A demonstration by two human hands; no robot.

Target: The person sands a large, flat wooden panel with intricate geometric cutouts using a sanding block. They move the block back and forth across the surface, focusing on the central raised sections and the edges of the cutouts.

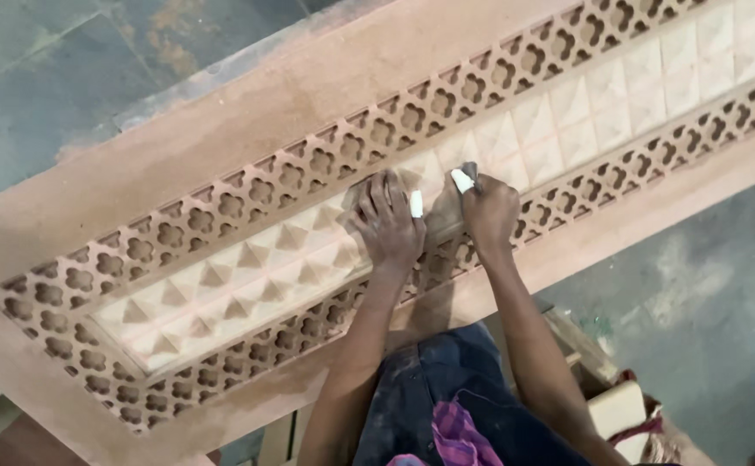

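Dark blue dusty trousers [446,388] and a purple checked cloth [457,436] sit lowest in view, at the person's lap. Both forearms reach up from there to a long reddish sandstone panel [248,112] carved with two pierced flower-lattice bands and a middle row of raised pyramid squares. Left hand [388,223] lies palm down on the pyramid row, fingers spread and flat, its grip closed on nothing; one finger wears a white wrap. Right hand [490,211], just beside it, has its grip closed around a small grey tool [471,173] pressed against the carving, thumb wrapped in white. Grey stone floor [41,60] lies beyond.
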